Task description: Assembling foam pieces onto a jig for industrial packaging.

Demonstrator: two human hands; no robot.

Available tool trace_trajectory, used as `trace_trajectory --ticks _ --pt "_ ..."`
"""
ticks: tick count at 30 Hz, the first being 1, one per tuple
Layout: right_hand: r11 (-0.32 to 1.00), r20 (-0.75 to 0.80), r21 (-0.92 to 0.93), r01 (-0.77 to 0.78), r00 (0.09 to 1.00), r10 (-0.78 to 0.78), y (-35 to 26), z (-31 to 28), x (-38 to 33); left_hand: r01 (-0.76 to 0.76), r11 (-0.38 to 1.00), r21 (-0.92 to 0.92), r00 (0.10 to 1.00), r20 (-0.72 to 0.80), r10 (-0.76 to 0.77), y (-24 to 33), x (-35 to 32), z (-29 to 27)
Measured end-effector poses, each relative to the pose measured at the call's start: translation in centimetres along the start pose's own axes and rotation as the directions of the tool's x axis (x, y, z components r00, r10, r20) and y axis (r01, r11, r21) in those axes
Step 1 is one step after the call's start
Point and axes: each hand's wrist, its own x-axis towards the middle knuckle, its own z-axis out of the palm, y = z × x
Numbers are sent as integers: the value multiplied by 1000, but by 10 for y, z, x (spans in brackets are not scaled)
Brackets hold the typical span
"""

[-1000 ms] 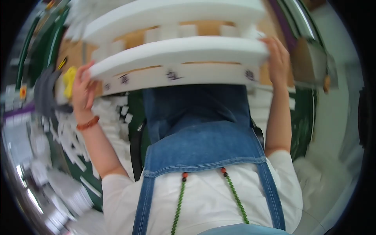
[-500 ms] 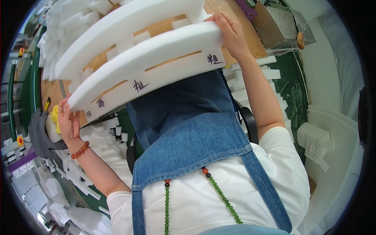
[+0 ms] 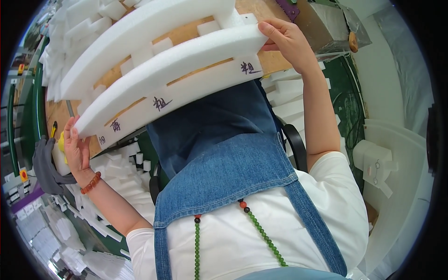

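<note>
A long white foam frame (image 3: 205,83) lies across the near part of the work table, its long rails curved by the fisheye view. Foam blocks join the near rail to a far one, and slots and dark handwritten marks show on its near face. My left hand (image 3: 77,149) holds the near rail's left end, fingers at the corner. At the other end, my right hand (image 3: 291,44) grips the rail's upper corner, with the thumb on top and some fingers hidden behind the foam.
White foam offcuts (image 3: 81,30) heap up at the far left of the wooden table (image 3: 55,109). A yellow-and-black utility knife (image 3: 54,127) lies near a grey cloth (image 3: 46,163). An open cardboard box (image 3: 322,28) stands far right. More foam scraps (image 3: 114,175) lie below, beside the chair's armrest (image 3: 294,144).
The foam frame sits slightly further left in view, and so does my left hand. My right hand has shifted outward at its end, fingers now more spread along the corner.
</note>
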Motion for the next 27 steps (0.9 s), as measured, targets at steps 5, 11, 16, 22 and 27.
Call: trace_trajectory --ticks 5,11,16,22,27 --pt "996 10 68 -65 998 64 1 5 -2 -10 999 38 1000 -20 11 0 -1 3" --pt "990 8 121 -66 998 65 8 5 -2 29 998 -55 998 52 -26 -7 6 -7" --pt "982 43 165 -91 995 85 11 7 0 86 992 -98 995 -36 -89 -1 -1 -2" --pt "998 57 25 -57 997 55 15 -5 4 110 993 -52 994 -25 -111 -6 2 -3" --pt "997 13 -71 27 1000 -26 12 -3 2 3 991 137 1000 -31 2 1 2 -13"
